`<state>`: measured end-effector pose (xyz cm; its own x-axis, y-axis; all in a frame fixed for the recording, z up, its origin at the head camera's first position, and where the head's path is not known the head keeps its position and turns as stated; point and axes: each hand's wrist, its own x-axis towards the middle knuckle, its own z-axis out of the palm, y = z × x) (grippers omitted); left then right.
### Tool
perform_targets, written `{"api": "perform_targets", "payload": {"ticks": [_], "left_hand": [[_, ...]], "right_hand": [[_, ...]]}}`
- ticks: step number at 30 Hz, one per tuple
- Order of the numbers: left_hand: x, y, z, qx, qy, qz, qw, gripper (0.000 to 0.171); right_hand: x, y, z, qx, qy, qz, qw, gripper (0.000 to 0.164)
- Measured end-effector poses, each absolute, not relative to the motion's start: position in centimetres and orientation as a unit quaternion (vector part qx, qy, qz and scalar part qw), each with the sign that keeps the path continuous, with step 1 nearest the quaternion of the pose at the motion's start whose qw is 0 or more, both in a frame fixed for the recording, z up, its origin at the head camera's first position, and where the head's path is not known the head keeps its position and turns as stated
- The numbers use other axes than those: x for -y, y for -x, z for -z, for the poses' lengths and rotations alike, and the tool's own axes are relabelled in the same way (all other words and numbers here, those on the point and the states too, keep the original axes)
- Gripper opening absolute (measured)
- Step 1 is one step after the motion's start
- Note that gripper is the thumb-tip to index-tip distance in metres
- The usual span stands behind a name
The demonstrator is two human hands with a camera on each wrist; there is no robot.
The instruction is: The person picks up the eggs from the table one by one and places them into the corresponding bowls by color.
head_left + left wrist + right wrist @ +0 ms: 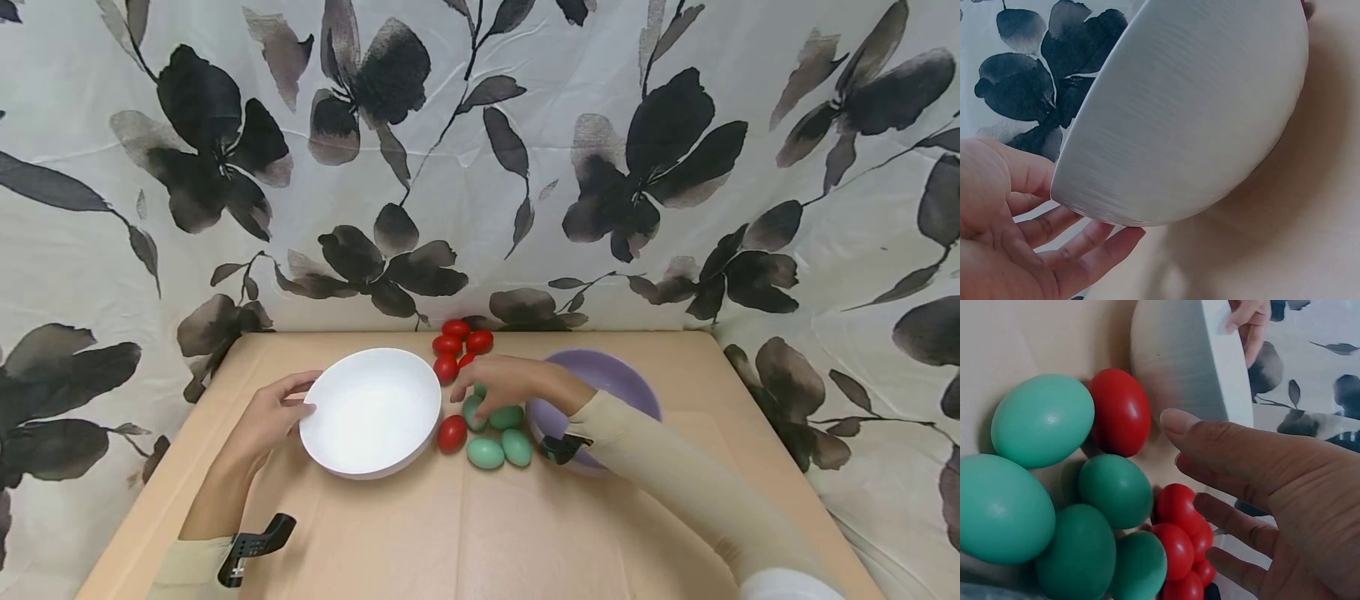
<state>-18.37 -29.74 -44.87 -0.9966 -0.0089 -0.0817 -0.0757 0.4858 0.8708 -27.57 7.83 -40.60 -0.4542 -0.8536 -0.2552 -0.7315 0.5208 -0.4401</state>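
My left hand grips the left rim of a white bowl, thumb at the edge and fingers under the side. In the left wrist view the bowl's outer wall fills the middle. My right hand hovers over several green eggs, its fingers apart and loosely bent, with nothing between them in the right wrist view. A lone red egg lies between the green eggs and the white bowl. More red eggs cluster behind, partly hidden by the right hand.
A purple bowl stands right of the eggs, partly covered by my right forearm. The light brown table ends at a back edge against a floral cloth. Bands with black devices circle both wrists.
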Motion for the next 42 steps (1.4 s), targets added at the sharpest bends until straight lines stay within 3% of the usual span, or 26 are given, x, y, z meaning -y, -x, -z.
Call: {"api": "perform_targets", "payload": {"ticks": [25, 42], "left_hand": [[29.9, 18.6, 44.5, -0.861, 0.024, -0.506, 0.047, 0.056], [30.0, 18.6, 45.0, -0.862, 0.026, -0.504, 0.045, 0.056]], "right_hand": [[-5.2, 27.6, 43.2, -0.834, 0.454, 0.133, 0.284, 0.042], [-5.4, 27.1, 42.0, -0.847, 0.456, 0.104, 0.253, 0.036]]}}
